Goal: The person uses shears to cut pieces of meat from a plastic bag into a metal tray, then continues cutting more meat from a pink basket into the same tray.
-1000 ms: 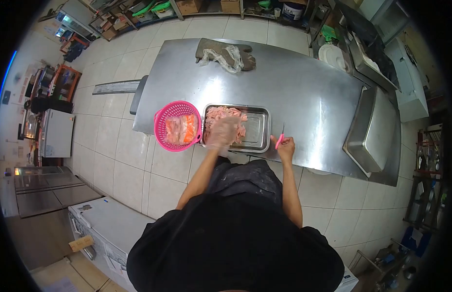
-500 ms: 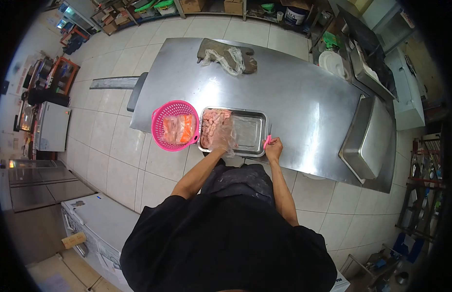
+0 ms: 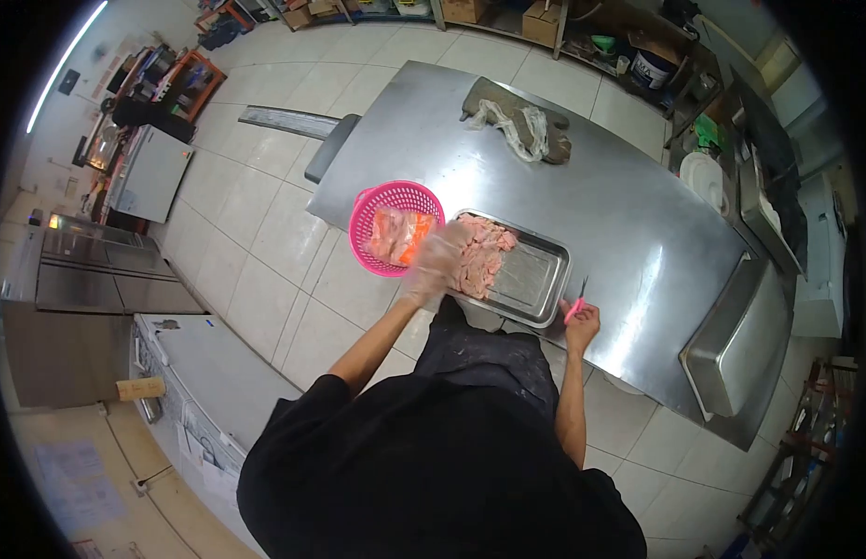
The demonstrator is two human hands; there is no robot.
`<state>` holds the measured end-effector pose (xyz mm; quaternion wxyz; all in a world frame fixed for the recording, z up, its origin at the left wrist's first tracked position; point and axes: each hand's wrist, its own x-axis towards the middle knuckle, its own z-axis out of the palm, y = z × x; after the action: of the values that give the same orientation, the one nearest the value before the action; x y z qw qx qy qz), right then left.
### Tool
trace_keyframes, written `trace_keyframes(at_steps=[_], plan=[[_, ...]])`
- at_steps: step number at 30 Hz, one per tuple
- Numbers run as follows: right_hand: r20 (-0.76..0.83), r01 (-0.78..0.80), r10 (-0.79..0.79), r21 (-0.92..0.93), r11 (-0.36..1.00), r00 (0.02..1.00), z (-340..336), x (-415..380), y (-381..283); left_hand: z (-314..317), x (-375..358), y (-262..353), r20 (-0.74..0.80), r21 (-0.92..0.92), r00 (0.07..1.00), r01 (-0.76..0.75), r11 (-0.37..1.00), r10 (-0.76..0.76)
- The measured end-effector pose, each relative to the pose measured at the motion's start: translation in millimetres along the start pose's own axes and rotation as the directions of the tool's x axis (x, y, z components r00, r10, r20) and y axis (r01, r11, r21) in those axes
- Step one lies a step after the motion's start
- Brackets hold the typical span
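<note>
My left hand [image 3: 436,262], in a clear plastic glove, is over the gap between the pink basket [image 3: 360,247] and the metal tray [image 3: 556,307]. Motion smears its fingers, so I cannot see whether they hold anything. Plastic-wrapped packs [image 3: 400,237] with orange markings lie in the basket. Pieces of pale pink raw meat [image 3: 485,253] fill the tray's left part, and its right part shows bare metal. Beside the tray's right end, my bare right hand [image 3: 584,326] grips pink-handled scissors [image 3: 574,309], blades pointing away from me.
The steel table [image 3: 628,214] bears a brown oven mitt [image 3: 517,121] with crumpled plastic at its far side. A large metal pan [image 3: 738,340] stands at the right end. Behind me on the left is a white chest freezer [image 3: 204,363].
My left hand has moved from over the meat toward the basket at the left. My right hand still holds the scissors beside the tray. The whole view has turned.
</note>
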<state>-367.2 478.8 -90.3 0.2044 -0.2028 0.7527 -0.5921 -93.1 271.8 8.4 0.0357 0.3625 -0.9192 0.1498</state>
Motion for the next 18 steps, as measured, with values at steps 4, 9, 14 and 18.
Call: trace_keyframes(at_steps=[4,9,14,18], plan=[[0.09,0.011,-0.005,-0.068,0.998,0.996,-17,-9,-12,26,-24,-96,-0.084,-0.714,0.721,0.438,0.547,-0.688],[0.255,-0.059,0.065,-0.028,0.998,0.965,-10,-16,-33,178,-64,-190,0.14,-0.681,0.95,0.297,0.669,-0.279],[0.279,-0.023,0.068,-0.162,0.987,0.958,1,-13,-26,174,-37,-180,0.591,-0.401,0.8,0.404,0.822,-0.105],[0.2,-0.083,0.101,-0.095,0.992,0.975,-7,-18,-43,157,-35,-171,0.671,-0.329,0.739,0.367,0.87,-0.058]])
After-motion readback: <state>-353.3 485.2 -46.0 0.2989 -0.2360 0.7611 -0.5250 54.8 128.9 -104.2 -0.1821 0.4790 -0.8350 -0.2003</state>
